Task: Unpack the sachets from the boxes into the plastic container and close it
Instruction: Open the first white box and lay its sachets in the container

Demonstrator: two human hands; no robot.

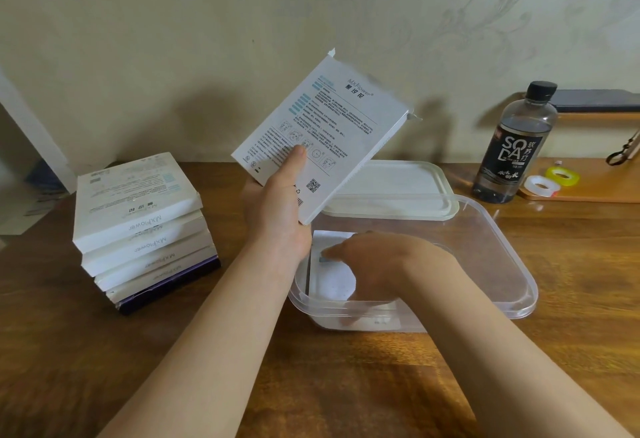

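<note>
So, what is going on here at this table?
A person is emptying boxes. The left hand holds an opened white box tilted above the clear plastic container. The right hand rests on white sachets inside it. The lid lies behind the container, and a stack of boxes stands on the left.

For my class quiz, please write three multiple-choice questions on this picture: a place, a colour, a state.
1. Where is the lid relative to the plastic container? A) on it B) behind it C) under it
2. The cap of the bottle is: A) black B) red C) yellow
3. The left hand: A) hangs empty B) holds a white box C) holds the bottle
Answers: 1 B, it lies beyond the far rim; 2 A, the cap looks black; 3 B, the thumb presses the box's face.
</note>
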